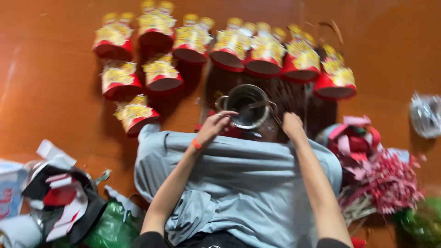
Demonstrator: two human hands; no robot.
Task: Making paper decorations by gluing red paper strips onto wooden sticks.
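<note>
Orange-brown floor [55,92], blurred view. Metal pot [245,105] at 12 o'clock of grey cloth [239,179]. Left hand [216,125] rests fingers on its near rim; right hand [290,123], at 3 o'clock, pinches thin sticks [275,112]. Red-and-yellow paper cups [229,50] beyond. Judgement: steady the pot, dip sticks slowly.
</note>
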